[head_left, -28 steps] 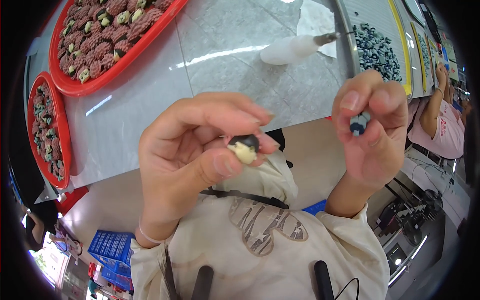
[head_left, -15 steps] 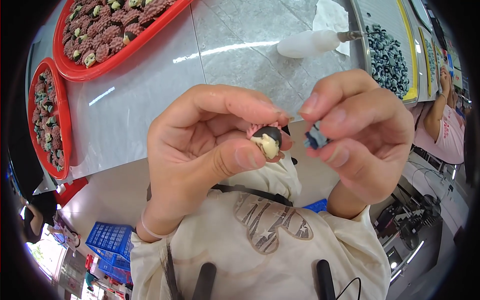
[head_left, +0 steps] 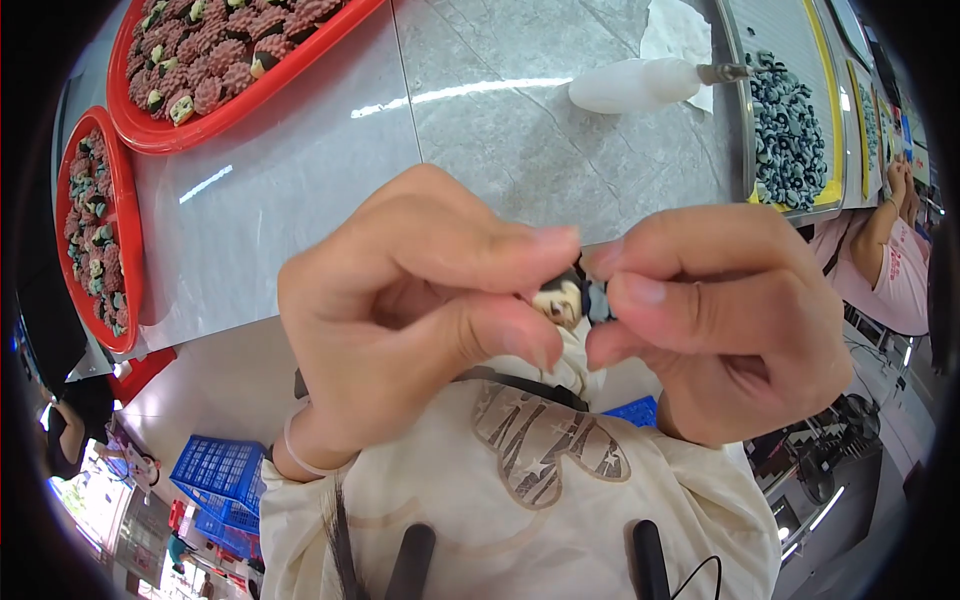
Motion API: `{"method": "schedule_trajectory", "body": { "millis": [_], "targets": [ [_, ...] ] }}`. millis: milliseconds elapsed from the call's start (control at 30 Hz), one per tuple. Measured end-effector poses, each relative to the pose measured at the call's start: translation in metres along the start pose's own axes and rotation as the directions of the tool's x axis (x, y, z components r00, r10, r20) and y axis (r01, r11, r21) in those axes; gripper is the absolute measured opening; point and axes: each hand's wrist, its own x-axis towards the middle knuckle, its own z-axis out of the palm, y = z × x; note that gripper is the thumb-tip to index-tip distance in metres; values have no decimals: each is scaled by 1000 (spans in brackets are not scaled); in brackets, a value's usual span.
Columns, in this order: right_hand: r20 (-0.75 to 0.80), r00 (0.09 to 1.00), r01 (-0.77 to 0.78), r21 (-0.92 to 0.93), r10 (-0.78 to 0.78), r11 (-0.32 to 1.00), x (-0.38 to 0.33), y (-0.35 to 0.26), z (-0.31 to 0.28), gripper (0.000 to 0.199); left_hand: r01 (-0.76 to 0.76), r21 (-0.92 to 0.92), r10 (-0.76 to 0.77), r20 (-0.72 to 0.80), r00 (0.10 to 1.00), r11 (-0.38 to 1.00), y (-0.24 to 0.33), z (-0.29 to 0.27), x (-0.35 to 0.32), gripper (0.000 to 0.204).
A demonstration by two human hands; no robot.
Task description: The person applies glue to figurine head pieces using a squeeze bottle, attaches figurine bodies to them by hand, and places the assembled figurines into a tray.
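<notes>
Between the thumb and fingers of my left hand (head_left: 420,285) is a small figurine head (head_left: 560,300), cream-faced with dark hair. My right hand (head_left: 720,315) pinches a tiny blue-grey figurine part (head_left: 598,300). The two pieces meet in front of my chest, with the blue-grey part pressed against the head's right side. Fingertips cover much of both, so the exact fit at the joint is hidden. Both hands are closed and held above the near edge of the table (head_left: 480,150).
A large red tray (head_left: 190,138) of pink and dark pieces sits far left, with a smaller red tray (head_left: 133,285) of mixed pieces nearer. A white squeeze bottle (head_left: 635,86) lies by a paper sheet (head_left: 680,35). Blue-grey parts (head_left: 785,130) fill a tray at right; a co-worker's arm (head_left: 880,235) is beyond.
My hands have come together, bringing the blue-grey part from a gap away into contact with the head. The head has turned in my left fingers, and its pink portion is now hidden.
</notes>
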Motion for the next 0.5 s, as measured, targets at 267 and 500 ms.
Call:
{"method": "schedule_trajectory", "body": {
  "millis": [267,500],
  "targets": [
    [24,986,165,-86,-164,983,4,13,12,14,-24,151,31,-47,998,988,19,-5,0,31],
    [-225,773,541,-253,-593,802,4,21,2,25,-317,759,677,-213,704,568,83,-73,-1,19]
  ]
}}
